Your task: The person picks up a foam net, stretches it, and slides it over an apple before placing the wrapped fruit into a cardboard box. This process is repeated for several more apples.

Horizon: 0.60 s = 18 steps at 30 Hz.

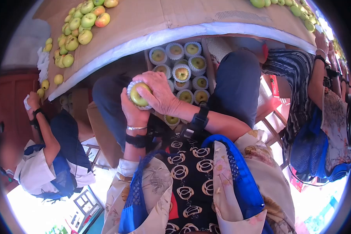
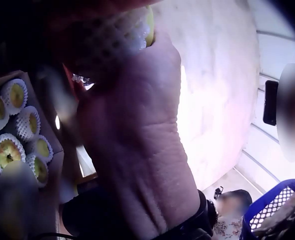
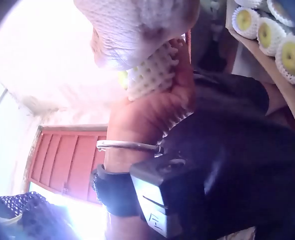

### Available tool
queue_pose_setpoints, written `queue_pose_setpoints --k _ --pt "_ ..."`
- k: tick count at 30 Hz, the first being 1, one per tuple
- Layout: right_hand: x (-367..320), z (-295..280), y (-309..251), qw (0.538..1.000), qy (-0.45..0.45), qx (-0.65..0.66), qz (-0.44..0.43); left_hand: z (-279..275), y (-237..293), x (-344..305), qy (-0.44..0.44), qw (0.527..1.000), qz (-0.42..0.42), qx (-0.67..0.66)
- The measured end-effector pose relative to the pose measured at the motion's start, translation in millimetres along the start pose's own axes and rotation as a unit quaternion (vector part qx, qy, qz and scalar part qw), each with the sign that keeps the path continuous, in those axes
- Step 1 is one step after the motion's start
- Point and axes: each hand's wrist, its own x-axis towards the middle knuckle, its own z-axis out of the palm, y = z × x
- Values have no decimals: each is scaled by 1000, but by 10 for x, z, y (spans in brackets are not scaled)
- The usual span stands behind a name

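In front of my chest, my left hand [image 1: 133, 114] holds a green apple [image 1: 139, 96] wrapped in a white foam net [image 2: 110, 42]. The bracelet sits on this wrist. My right hand [image 1: 160, 91] grips the same apple from above and the right, its thumb lying across the bare green skin. Lattice of the foam shows between the two hands in the right wrist view. Beyond them, between the knees, stands a carton [image 1: 211, 66] with several netted apples [image 1: 182, 73] set upright in it, their tops showing.
A cardboard-covered table [image 1: 144, 17] with a white edge curves across the far side. Loose apples [image 1: 87, 19] are heaped on its left part, with another heap [image 1: 300, 11] at the far right. One person [image 1: 46, 156] sits to the left, another [image 1: 319, 105] to the right.
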Motion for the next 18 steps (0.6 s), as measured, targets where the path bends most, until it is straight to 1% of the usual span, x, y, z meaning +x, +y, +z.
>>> queue_pose_setpoints --k 2,3,6,9,10,13,14,17,18 --pt "-52 61 -4 1000 6 -13 7 -345 -7 227 -41 999 -5 0" --pt "-87 92 -5 1000 8 -20 11 -420 11 263 -60 998 -8 -1" --pt "-153 149 16 999 -10 38 27 -584 13 241 -76 997 21 8" --pt "-280 172 -39 985 -63 108 117 -621 41 194 -16 998 -45 30" --pt "-298 160 -29 974 -76 159 145 -659 65 186 -31 996 -63 50" --pt "-339 -68 -73 942 -169 173 234 -761 19 146 -70 984 -94 134" --pt "-383 -113 -45 931 -184 171 266 -804 31 122 -80 978 -103 163" --pt "-557 -241 0 904 -280 149 288 -833 -113 -64 -63 961 -158 217" --pt "-622 -255 2 884 -283 178 326 -780 -171 -112 -75 962 -170 199"
